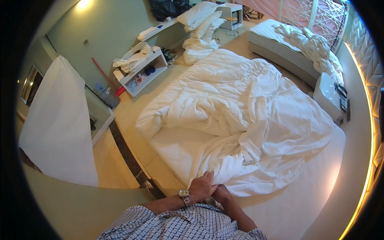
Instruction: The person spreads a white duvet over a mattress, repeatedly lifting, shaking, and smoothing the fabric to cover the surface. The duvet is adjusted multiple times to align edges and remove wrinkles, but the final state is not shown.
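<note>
Duvet [240,112]: white, thick and soft, heaped in deep crumpled folds across most of the bed; I saw its near edge drawn down into a bunched point right at both hands.
Left hand [202,186]: I saw it curled shut on the duvet's near edge, knuckles up, with a metal-banded wristwatch [184,195] on the wrist.
Right hand [221,193]: it sat just beside the left, touching it, fingers folded closed on the same bunch of fabric.
Sleeves [180,224]: checked blue-and-white shirt cloth, coming in from the lower edge.
Bed [176,148]: a broad mattress under a smooth white sheet, bare along the near left side and the near right corner where the duvet did not reach.
Second bed [280,52]: grey-sided, far right, with a rumpled white cover [316,44] piled on it.
Pillows [202,18]: white, plump, stacked at the far wall above a heap of white linen on the floor.
Open shelf unit [138,74]: white, boxy, with crumpled white cloth on top; I could not tell what the small dark items in its lower compartment were.
Bedside stand [328,94]: pale and squarish, just right of the bed, with small dark devices on top.
Hanging sheet [60,124]: flat white, smooth, on the left.
</note>
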A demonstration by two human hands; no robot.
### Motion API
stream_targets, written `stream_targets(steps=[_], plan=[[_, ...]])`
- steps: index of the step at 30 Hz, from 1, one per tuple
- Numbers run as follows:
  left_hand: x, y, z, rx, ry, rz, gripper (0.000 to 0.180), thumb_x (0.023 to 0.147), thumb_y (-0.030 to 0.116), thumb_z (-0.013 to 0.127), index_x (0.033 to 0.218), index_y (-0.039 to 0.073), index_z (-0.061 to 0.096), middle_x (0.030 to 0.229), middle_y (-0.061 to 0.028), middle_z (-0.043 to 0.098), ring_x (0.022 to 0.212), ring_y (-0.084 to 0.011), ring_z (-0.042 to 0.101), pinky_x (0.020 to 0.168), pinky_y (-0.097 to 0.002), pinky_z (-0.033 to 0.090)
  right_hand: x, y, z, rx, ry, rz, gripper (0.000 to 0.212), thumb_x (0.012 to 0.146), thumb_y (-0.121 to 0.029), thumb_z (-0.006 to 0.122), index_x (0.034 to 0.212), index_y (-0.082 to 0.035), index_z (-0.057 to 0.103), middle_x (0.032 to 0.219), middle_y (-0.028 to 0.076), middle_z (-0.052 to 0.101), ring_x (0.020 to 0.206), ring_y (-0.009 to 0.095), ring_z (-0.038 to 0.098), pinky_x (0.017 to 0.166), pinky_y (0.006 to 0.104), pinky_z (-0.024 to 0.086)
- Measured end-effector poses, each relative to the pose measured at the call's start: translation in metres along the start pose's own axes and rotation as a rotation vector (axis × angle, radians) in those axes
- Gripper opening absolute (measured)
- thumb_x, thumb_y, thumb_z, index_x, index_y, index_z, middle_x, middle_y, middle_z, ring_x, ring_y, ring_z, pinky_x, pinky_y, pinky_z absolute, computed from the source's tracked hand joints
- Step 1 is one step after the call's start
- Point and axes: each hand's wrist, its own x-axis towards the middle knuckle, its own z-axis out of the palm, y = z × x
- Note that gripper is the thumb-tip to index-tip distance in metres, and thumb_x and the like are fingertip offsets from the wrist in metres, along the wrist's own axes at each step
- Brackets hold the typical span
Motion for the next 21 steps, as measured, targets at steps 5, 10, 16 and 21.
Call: stream_targets(steps=[5, 10, 16, 21], plan=[[-0.005, 0.014, -0.009, -0.070, -0.091, -0.020, 0.063, 0.089, 0.041, 0.070, 0.124, -0.007, 0.052, 0.114, -0.0244, 0.060, 0.093, -0.0424, 0.065, 0.073, -0.0475, 0.056, 0.019, -0.008, -0.006, 0.285, 0.024, 0.042, 0.049, 0.084, -0.019, 0.068, 0.130, -0.005, 0.061, 0.131, 0.017, 0.063, 0.122, 0.035, 0.058, 0.105, 0.0444, 0.045], [-0.010, 0.023, -0.008, -0.128, -0.052, -0.022, 0.069, 0.093, 0.041, 0.065, 0.137, -0.008, 0.042, 0.140, -0.0275, 0.049, 0.114, -0.0426, 0.061, 0.086, -0.0451, 0.056, 0.039, -0.008, -0.001, 1.205, 0.112, 0.435, 0.050, 0.084, -0.018, 0.068, 0.131, -0.005, 0.060, 0.131, 0.015, 0.063, 0.122, 0.033, 0.058, 0.104, 0.0427, 0.046], [-0.027, 0.009, -0.002, -0.197, 0.239, 0.139, 0.064, 0.089, 0.028, 0.074, 0.137, -0.002, 0.045, 0.134, -0.0244, 0.054, 0.114, -0.0398, 0.061, 0.090, -0.0424, 0.054, 0.043, -0.001, 0.013, 1.596, 0.238, 0.565, 0.051, 0.083, -0.017, 0.068, 0.132, -0.004, 0.060, 0.131, 0.012, 0.063, 0.121, 0.030, 0.059, 0.104, 0.0406, 0.046], [-0.020, -0.019, 0.014, -0.441, 0.389, -0.031, 0.054, 0.086, 0.020, 0.079, 0.129, -0.001, 0.055, 0.124, -0.0179, 0.062, 0.109, -0.0277, 0.064, 0.093, -0.0348, 0.053, 0.035, -0.002, 0.004, 1.395, 0.194, 0.504, 0.050, 0.082, -0.011, 0.065, 0.131, -0.004, 0.060, 0.128, 0.009, 0.064, 0.119, 0.025, 0.059, 0.100, 0.0377, 0.048]])
